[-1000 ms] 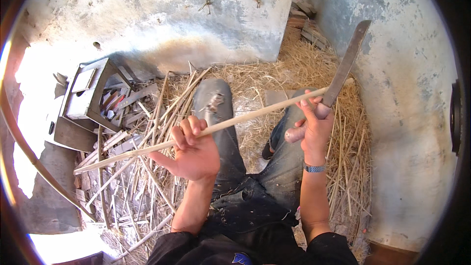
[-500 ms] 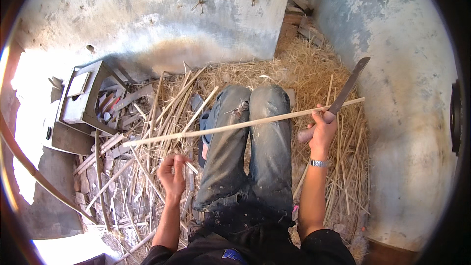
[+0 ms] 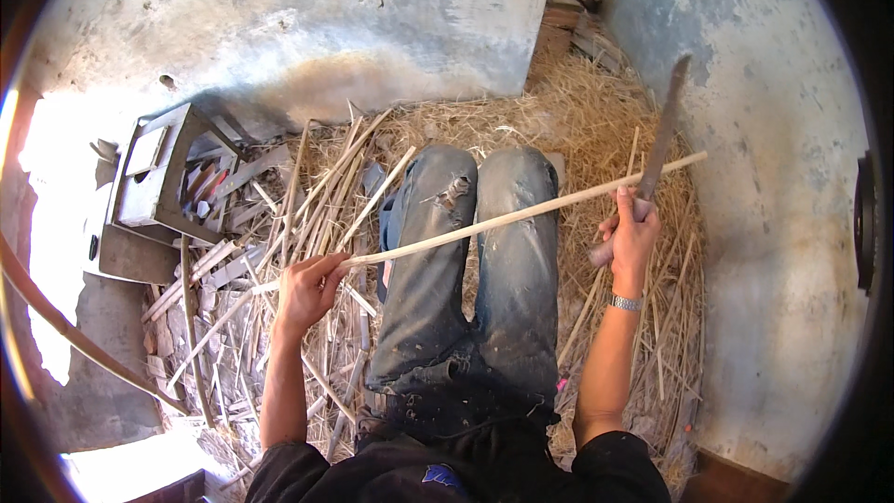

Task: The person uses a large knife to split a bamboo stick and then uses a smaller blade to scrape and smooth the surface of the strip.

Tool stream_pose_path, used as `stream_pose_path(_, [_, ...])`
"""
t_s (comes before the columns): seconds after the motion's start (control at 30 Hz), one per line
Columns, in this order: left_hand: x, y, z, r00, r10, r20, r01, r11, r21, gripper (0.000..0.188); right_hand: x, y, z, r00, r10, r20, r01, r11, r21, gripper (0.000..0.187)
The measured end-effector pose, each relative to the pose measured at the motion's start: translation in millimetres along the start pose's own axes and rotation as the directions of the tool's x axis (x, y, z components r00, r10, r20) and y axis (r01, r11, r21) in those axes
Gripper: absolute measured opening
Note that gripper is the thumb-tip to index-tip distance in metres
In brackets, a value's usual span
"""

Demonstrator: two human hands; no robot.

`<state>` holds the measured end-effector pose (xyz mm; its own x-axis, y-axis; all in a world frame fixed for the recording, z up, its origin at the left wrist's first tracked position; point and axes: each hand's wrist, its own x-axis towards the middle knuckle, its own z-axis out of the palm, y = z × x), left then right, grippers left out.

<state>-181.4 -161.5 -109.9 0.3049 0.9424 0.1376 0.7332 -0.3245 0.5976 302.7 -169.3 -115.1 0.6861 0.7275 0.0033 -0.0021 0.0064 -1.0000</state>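
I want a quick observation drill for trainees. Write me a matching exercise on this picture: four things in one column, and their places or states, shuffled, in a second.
Things:
1. Knife
2. Stick
3. Watch
4. Straw

Places or states:
A. Worn at the wrist of the right hand
B. Loose and yellowish, spread beyond the legs
C. Gripped by its handle in the right hand
D. Running from the left hand across both legs

Right pairs: 1-C, 2-D, 3-A, 4-B

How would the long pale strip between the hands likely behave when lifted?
The strip is probably light, being so thin; fairly stiff, I'd guess, since it runs nearly straight between the left hand and right hand.
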Motion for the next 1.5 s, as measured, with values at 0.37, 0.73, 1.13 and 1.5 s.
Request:
stream_pose_path(0.37, [-6.3, -2.0, 16.6, 0.996, -0.031, 0.085, 0.032, 0.999, -0.010, 0.023, 18.1, 4.0, -38.7, 0.974, -0.180, 0.140, 0.222, 0.883, -0.412, 0.031])
stream_pose_path(0.73, [-12.0, -4.4, 32.0, 0.999, 0.004, 0.038, -0.005, 1.000, 0.015, 0.022, -21.4, 20.1, -5.1, 0.909, -0.333, 0.249, 0.414, 0.669, -0.617, 0.021])
stream_pose_path(1.13, [-16.9, -4.3, 40.6, 0.999, 0.023, 0.030, -0.023, 1.000, 0.011, 0.024, 38.6, 15.1, -27.7, 0.901, -0.418, 0.114, 0.371, 0.608, -0.702, 0.023])
stream_pose_path(1.5, [-16.4, 19.2, 33.5, 0.998, -0.024, 0.057, 0.025, 1.000, -0.009, 0.025, 37.1, 4.2, -39.6, 0.885, -0.400, 0.240, 0.446, 0.578, -0.683, 0.020])
